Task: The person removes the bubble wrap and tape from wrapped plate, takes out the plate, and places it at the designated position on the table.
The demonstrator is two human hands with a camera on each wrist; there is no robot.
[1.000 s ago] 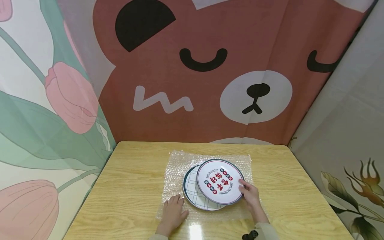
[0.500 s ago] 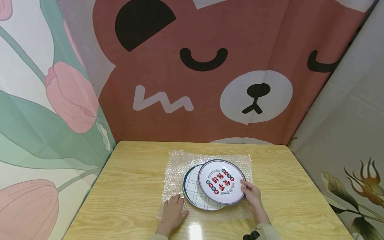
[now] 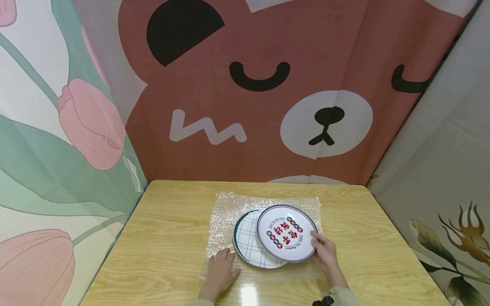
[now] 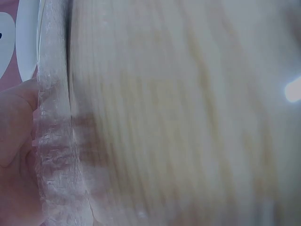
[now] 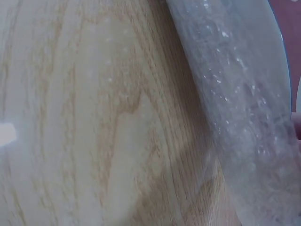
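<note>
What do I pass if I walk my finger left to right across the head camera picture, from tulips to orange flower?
Printed pink tulips → left hand → checked plate → red-lettered plate, right hand with its grip on that plate's edge → printed orange flower.

bubble wrap [image 5: 247,113] on wood-grain table [image 5: 94,103]

There's the right sleeve [image 3: 343,296], pale beige, lower right of the frame, small black device [image 3: 323,301] beside it, and the left sleeve [image 3: 203,302], pale too, bottom edge
</note>
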